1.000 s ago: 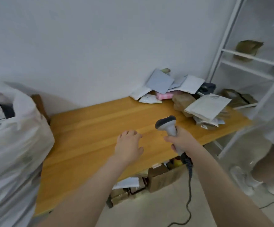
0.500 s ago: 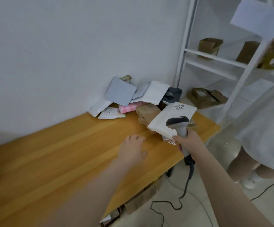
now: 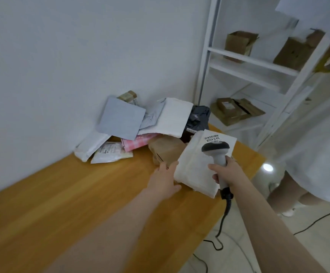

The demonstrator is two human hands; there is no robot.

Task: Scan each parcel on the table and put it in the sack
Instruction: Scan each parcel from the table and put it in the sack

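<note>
A pile of parcels lies at the far right end of the wooden table (image 3: 65,203), against the wall. A white flat parcel (image 3: 194,164) with a printed label rests at the front of the pile. My left hand (image 3: 164,179) touches that parcel's left edge, fingers spread and not closed around it. My right hand (image 3: 226,172) grips a grey barcode scanner (image 3: 217,152), whose head is over the white parcel. Behind are a brown paper parcel (image 3: 168,149), a pink one (image 3: 138,141), a grey-blue mailer (image 3: 120,120), a dark bag (image 3: 198,118) and other white mailers. The sack is out of view.
A white shelf rack (image 3: 245,58) with cardboard boxes stands to the right of the table. Another person in white clothing (image 3: 316,154) stands at the right edge. The scanner's black cable (image 3: 222,225) hangs down to the floor beside the table.
The view has swung right, away from the sack. My left hand has moved forward to the white parcel's edge, and the scanner has come over that parcel.
</note>
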